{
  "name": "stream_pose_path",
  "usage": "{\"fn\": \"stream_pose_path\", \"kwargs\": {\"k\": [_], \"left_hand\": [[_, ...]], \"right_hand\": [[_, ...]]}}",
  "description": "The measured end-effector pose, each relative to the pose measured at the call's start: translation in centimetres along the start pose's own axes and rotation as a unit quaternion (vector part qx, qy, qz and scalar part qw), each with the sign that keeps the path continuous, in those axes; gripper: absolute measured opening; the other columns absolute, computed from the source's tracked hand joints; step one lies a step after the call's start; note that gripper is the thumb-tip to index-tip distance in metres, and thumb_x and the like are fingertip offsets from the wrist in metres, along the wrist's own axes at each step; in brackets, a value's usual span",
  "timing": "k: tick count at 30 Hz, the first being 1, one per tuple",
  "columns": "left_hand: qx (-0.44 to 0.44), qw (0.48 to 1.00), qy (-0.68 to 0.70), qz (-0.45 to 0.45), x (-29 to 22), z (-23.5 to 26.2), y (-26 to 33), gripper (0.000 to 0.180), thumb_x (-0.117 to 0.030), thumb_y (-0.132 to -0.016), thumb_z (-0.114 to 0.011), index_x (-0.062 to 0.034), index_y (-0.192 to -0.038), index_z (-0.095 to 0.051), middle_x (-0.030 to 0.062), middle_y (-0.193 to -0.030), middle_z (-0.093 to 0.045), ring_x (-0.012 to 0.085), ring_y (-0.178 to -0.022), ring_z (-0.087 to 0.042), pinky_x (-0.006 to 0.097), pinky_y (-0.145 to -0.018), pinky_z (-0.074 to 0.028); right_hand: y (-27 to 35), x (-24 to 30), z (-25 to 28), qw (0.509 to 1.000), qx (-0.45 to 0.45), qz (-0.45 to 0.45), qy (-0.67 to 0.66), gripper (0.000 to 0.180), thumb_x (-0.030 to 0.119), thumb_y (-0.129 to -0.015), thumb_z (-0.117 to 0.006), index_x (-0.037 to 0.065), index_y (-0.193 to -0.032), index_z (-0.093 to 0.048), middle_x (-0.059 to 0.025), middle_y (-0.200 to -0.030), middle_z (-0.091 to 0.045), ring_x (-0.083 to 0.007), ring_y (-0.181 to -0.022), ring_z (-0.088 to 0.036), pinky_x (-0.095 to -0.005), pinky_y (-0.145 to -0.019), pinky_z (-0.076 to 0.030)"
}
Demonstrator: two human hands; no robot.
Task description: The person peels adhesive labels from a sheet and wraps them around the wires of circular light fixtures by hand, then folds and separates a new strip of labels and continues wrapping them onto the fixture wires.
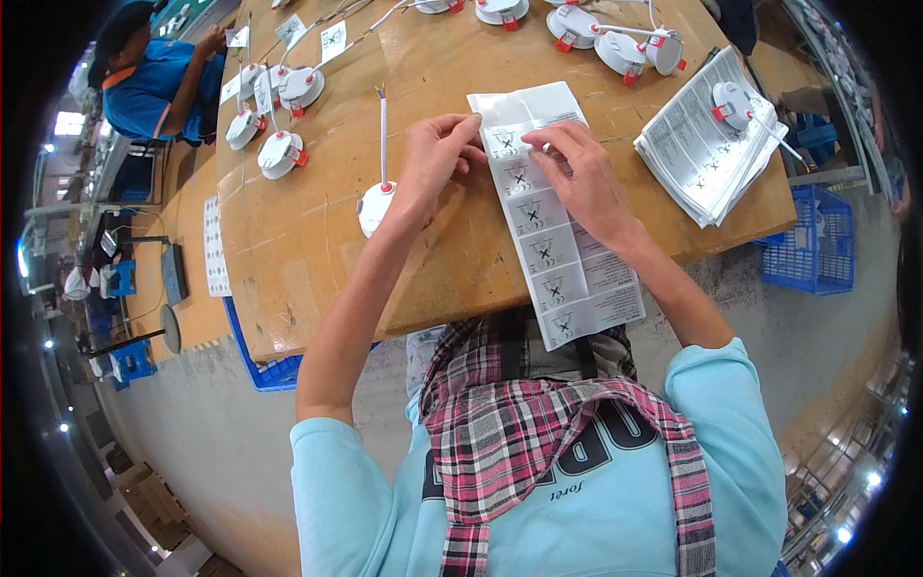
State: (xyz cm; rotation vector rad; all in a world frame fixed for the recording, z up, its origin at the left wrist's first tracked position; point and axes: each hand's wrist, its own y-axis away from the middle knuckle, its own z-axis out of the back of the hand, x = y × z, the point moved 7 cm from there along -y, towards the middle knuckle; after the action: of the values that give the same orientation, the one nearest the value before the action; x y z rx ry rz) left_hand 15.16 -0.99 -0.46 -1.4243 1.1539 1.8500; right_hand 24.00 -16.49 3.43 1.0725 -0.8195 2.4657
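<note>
A long white sheet of printed labels (pixel 546 253) lies over the table's near edge, its lower end hanging toward my lap. My left hand (pixel 440 162) pinches the sheet's left edge near the top, fingers curled. On the sheet's upper part, my right hand (pixel 585 183) has thumb and forefinger pinched at the top label of the left column; whether its corner is lifted I cannot tell. Just left of my left wrist sits a round white downlight (pixel 375 208) with a red cable grommet and a white cable standing upright, partly covered by my forearm.
More downlights (pixel 280 155) stand at the left, some with label tags on their cables; others (pixel 618 53) lie at the far right. A stack of printed sheets (pixel 700 144) with a downlight (pixel 732 104) on it is right. Blue crates (pixel 817 240) stand below; a co-worker (pixel 154 87) is far left.
</note>
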Motion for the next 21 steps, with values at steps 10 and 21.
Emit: {"fn": "stream_pose_path", "kwargs": {"k": [10,21], "left_hand": [[0.036,0.995,0.012,0.09,-0.5,0.3,0.2,0.026,-0.023,-0.091,-0.058,-0.0008,-0.1,-0.068,0.0054,-0.088,-0.069,0.0098,-0.075,-0.064,0.023,-0.066,-0.046],[0.09,0.989,0.104,0.051,-1.0,-1.0,0.3,0.027,-0.021,-0.092,-0.056,0.0019,-0.102,-0.066,0.0101,-0.097,-0.068,0.0166,-0.087,-0.066,0.03,-0.082,-0.051]], "right_hand": [[-2.0,1.3,0.8,0.994,-0.005,0.095,0.055,0.015,0.009,-0.08,-0.067,0.004,-0.093,-0.063,-0.0069,-0.09,-0.057,-0.0247,-0.091,-0.055,-0.0359,-0.079,-0.047],[-3.4,2.3,1.3,0.987,0.014,0.133,0.087,0.019,0.014,-0.072,-0.074,0.008,-0.088,-0.064,-0.0036,-0.091,-0.058,-0.0231,-0.091,-0.053,-0.0334,-0.082,-0.046]]}}
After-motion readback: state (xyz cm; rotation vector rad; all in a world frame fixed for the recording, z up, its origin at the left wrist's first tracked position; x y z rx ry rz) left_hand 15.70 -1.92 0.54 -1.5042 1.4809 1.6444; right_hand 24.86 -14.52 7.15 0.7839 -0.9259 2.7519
